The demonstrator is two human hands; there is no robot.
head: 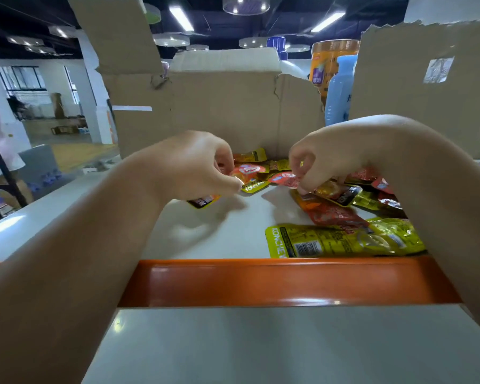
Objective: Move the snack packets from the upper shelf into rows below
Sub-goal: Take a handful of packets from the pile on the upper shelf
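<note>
Snack packets (330, 214) lie scattered on the upper shelf (233, 234), before a cardboard box (227, 112). The left grip (189, 164) curls round an orange-edged packet (204, 201); the right grip (324, 159) pinches a red packet (287, 180), probably gathering them for the lower shelf (261, 345)

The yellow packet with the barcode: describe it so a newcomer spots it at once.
Find the orange shelf rail across the middle. Just behind it, right of centre on the white upper shelf, lies the yellow packet. It alone lies at the rail, barcode up.
</note>
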